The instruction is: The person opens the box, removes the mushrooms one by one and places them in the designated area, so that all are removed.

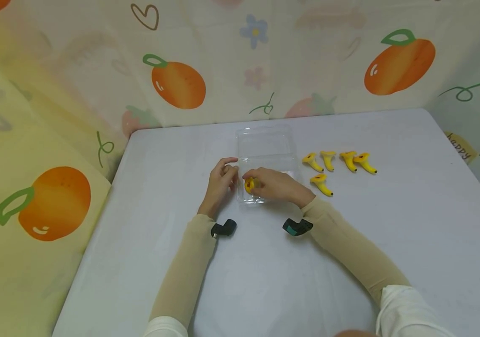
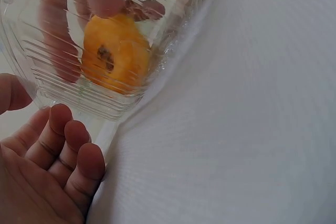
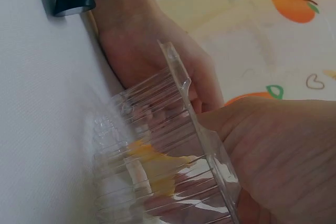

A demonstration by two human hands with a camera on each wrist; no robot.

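Observation:
A clear plastic box (image 1: 246, 201) lies with its lid (image 1: 265, 142) folded back. Beside its left wall is my left hand (image 1: 220, 183), thumb and fingertips at the rim, pinching it; the left wrist view shows this hand (image 2: 47, 166) closely. My right hand (image 1: 279, 185) reaches into the box, thumb and fingers gripping a small yellow banana-shaped piece (image 1: 249, 185). Its flared end with a dark centre (image 2: 113, 59) shows through the ribbed wall. In the right wrist view the box wall partly blurs the piece (image 3: 157, 169).
Several more yellow banana-shaped pieces lie right of the box, one of them (image 1: 321, 184) nearer than the row behind. A white cloth covers the table (image 1: 244, 281). A printed curtain (image 1: 218, 47) hangs behind the far edge.

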